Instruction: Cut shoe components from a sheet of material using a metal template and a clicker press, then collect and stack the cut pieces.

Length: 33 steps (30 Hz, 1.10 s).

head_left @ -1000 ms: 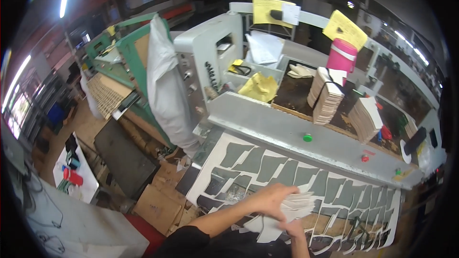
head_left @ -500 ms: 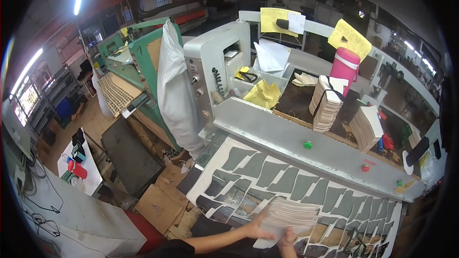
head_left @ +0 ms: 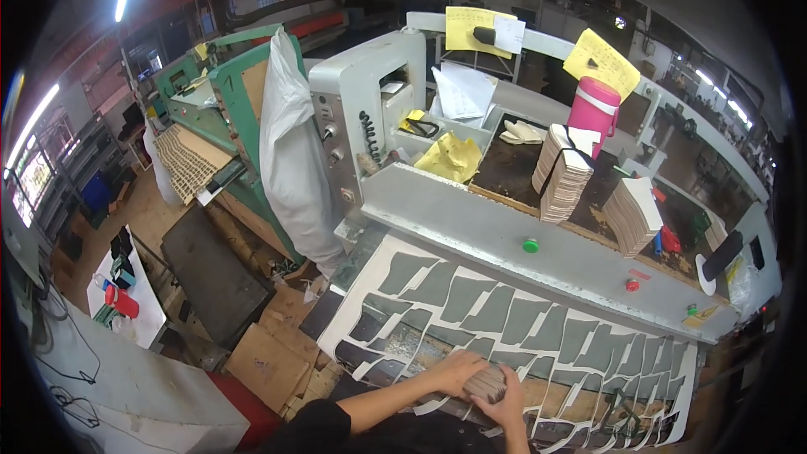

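Observation:
Between my two hands, low at the middle, is a stack of cut sheet pieces [head_left: 485, 382], its layered grey-brown edges facing up. My left hand [head_left: 455, 372] is closed around the stack's left side. From the right, my right hand [head_left: 507, 403] grips it with the thumb along the near edge. Under and beyond the hands lies the cut white sheet [head_left: 382, 252], a web of thin strips with shaped openings that show the grey-green bed. The stack's lower part is hidden by my hands.
Beyond the sheet runs the grey press beam [head_left: 420, 202] with a green button [head_left: 530, 245] and a red button [head_left: 632, 285]. On its top stand a strapped stack [head_left: 565, 172], another stack [head_left: 632, 217] and a pink jug [head_left: 595, 113]. Cardboard [head_left: 267, 363] lies at left.
The stack has turned from showing its pale broad faces to standing edge-up, drawn together between my hands. My right hand has come up around its right side. The view has shifted slightly.

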Each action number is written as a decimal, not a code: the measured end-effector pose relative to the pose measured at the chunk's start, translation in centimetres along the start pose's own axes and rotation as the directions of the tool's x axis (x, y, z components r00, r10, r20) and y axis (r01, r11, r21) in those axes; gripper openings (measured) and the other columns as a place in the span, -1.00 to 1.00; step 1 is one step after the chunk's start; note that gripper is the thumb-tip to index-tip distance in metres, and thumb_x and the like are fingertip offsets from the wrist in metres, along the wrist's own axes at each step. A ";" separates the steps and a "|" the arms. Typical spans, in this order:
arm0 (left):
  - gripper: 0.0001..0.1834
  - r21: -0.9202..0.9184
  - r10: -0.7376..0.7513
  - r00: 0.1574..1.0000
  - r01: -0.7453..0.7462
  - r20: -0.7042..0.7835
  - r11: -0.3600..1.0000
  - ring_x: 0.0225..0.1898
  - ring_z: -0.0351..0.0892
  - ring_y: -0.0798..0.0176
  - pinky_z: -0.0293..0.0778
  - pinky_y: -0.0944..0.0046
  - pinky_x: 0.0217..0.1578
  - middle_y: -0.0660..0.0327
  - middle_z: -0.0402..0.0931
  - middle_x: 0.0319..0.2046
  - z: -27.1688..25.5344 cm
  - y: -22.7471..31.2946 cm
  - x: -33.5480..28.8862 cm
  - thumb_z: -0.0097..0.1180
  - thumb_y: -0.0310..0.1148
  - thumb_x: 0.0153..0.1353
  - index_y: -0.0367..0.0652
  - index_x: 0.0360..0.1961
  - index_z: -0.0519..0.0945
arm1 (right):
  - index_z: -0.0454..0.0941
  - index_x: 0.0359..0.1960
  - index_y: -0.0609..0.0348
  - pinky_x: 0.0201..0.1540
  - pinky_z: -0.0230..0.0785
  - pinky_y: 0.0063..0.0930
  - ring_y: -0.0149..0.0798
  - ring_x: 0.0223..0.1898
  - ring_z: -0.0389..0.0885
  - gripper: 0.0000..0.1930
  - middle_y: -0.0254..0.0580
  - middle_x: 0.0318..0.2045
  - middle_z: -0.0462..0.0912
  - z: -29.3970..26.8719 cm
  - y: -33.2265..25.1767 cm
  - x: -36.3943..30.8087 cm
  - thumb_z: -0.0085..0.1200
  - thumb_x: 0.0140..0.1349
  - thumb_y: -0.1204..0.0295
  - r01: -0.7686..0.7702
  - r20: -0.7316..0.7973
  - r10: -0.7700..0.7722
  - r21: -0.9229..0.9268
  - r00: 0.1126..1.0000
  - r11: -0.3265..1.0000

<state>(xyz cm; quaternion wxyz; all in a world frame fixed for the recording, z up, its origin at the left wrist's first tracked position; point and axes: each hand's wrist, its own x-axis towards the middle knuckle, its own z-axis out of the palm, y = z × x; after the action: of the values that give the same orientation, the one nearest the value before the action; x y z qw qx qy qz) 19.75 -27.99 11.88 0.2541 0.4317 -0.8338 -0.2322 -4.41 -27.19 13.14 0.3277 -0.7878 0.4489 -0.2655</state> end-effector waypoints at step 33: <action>0.64 -0.001 -0.080 0.990 0.080 -0.114 0.997 0.64 0.01 -0.27 -0.20 -0.39 0.61 -0.18 0.02 0.61 -1.6 0.3 -3.0 0.69 0.13 -0.28 -0.07 0.72 -0.15 | 0.22 0.46 0.36 0.34 0.36 0.08 0.29 0.25 0.50 0.40 0.25 0.26 0.49 0.1 3.8 0.7 0.80 -0.45 0.00 0.047 0.055 -0.040 -0.129 0.998 0.990</action>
<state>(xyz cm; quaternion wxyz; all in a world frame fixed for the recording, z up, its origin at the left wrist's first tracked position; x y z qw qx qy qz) 22.03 -25.62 12.58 0.2910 0.4776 -0.8004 -0.2159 -6.04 -29.24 10.35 0.2812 -0.8240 0.4390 -0.2218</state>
